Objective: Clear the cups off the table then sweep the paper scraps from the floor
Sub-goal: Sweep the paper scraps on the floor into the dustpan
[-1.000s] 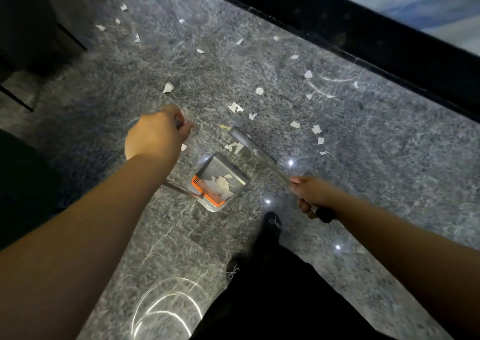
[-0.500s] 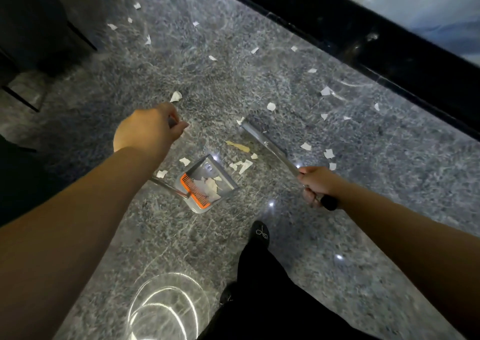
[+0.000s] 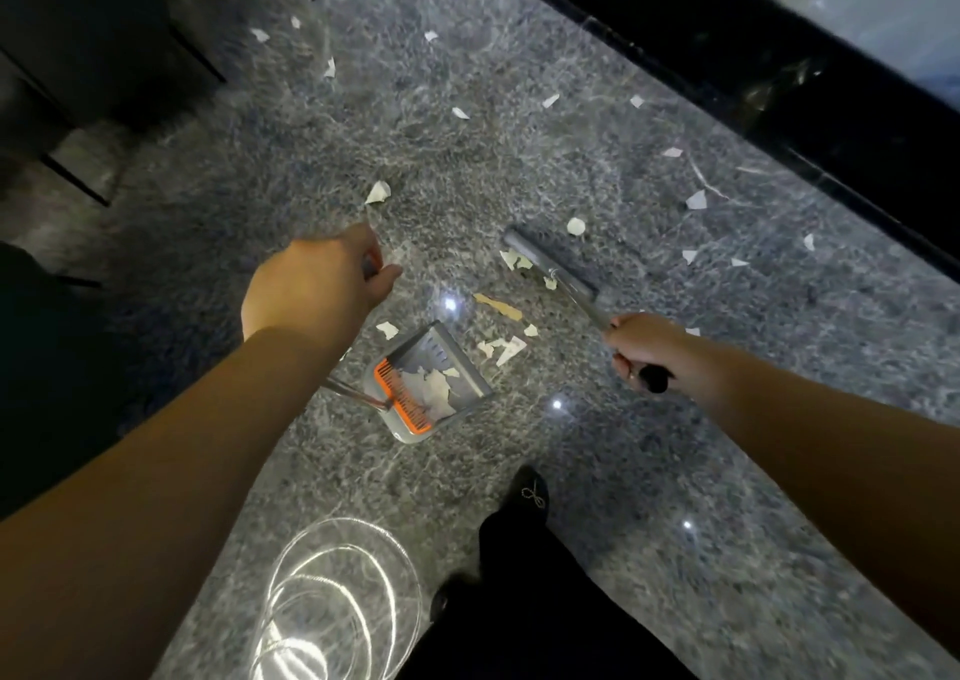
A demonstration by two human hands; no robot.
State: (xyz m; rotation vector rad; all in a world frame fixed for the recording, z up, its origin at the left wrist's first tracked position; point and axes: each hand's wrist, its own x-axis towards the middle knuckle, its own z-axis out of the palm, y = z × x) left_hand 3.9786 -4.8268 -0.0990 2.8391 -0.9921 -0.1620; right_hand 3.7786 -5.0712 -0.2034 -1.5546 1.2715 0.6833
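A grey dustpan (image 3: 452, 367) with an orange comb edge stands on the marble floor and holds several white paper scraps. My left hand (image 3: 311, 287) grips the top of its long handle. My right hand (image 3: 644, 349) grips the broom handle, and the grey broom head (image 3: 550, 264) rests on the floor beyond the pan. A small heap of scraps (image 3: 501, 347) and a tan scrap (image 3: 497, 306) lie between the broom head and the pan's mouth. More white scraps (image 3: 696, 200) are scattered across the floor further out.
A black plinth (image 3: 753, 82) runs along the upper right. A dark cabinet (image 3: 88, 40) stands at the upper left. My shoe (image 3: 530, 492) and dark trouser leg are just below the dustpan. Ceiling lights glare on the floor at the bottom.
The broom head has swung outward, away from the dustpan. Some scraps it left lie in front of the pan. The dustpan has stayed put in my left hand.
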